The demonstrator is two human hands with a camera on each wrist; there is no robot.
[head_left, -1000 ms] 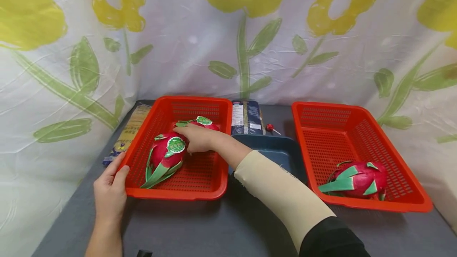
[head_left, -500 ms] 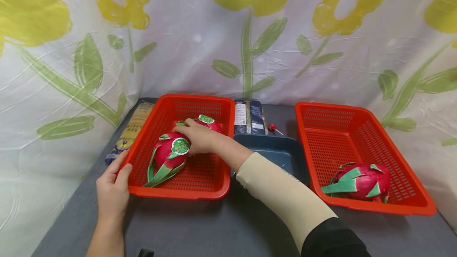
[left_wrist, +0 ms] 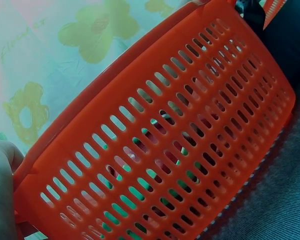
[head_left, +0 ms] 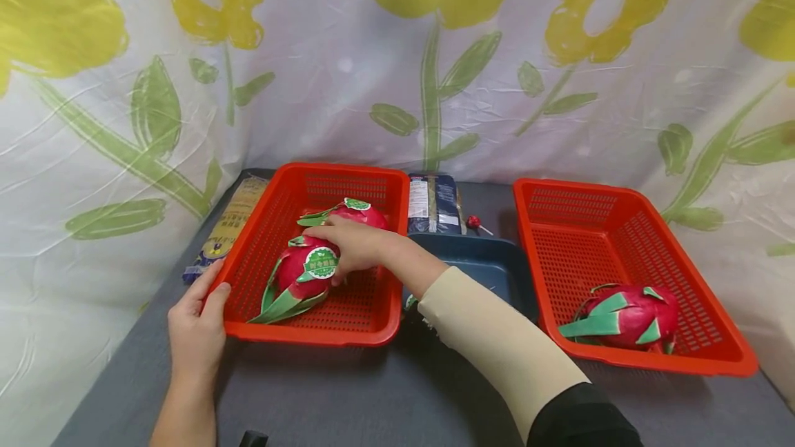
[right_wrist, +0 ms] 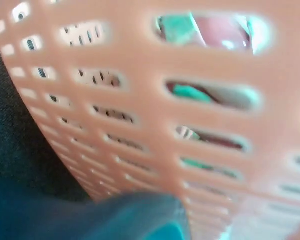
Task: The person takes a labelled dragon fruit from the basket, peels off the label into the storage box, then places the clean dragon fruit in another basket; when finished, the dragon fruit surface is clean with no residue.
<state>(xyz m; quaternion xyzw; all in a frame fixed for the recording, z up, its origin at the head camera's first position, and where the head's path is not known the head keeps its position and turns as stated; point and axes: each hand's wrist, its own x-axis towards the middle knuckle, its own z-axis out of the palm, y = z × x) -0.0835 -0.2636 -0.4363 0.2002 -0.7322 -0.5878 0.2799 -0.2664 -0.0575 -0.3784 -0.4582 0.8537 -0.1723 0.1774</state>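
Observation:
In the head view, a red slotted basket (head_left: 310, 335) on the left holds two dragon fruits. My right hand (head_left: 357, 245) reaches in and grips the nearer dragon fruit (head_left: 293, 273), which has a green-and-white sticker. Its fingers lie over the fruit's far right side; the thumb is partly hidden. Just behind that hand lies the second dragon fruit (head_left: 370, 216). My left hand (head_left: 197, 326) holds the basket's left rim near the front corner, thumb on top. Both wrist views look at the basket's outer wall (left_wrist: 105, 92), with pink and green showing through the slots.
A dark blue tray (head_left: 491, 245) stands between the baskets, partly behind my right forearm. The right red basket (head_left: 646, 359) holds another dragon fruit (head_left: 642, 316). Behind the tray lie a dark packet (head_left: 444, 202) and a red lollipop (head_left: 473, 221). A yellowish packet (head_left: 232, 223) lies at the left.
The nearer dragon fruit has shifted slightly to the right in the basket, with my right hand on it. My left hand stays on the rim.

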